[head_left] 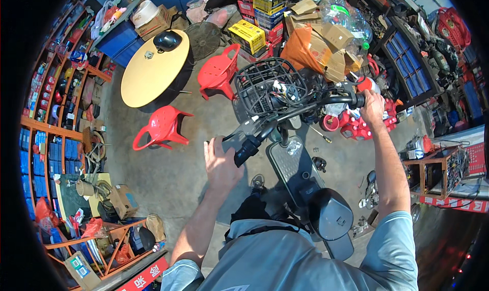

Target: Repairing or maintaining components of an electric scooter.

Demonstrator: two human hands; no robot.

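An electric scooter stands in front of me, with a black wire basket holding loose wiring, a grey footboard and a dark seat. My right hand is closed on the right handlebar grip. My left hand has its fingers apart and lifted just left of the left handlebar grip. Its palm faces down, and I cannot tell whether it touches the lever.
Red plastic chairs and an oval table stand front left. Stacked boxes and cardboard pile up at the back. Orange shelving lines the left; a cluttered rack is at right. A screwdriver lies on the floor.
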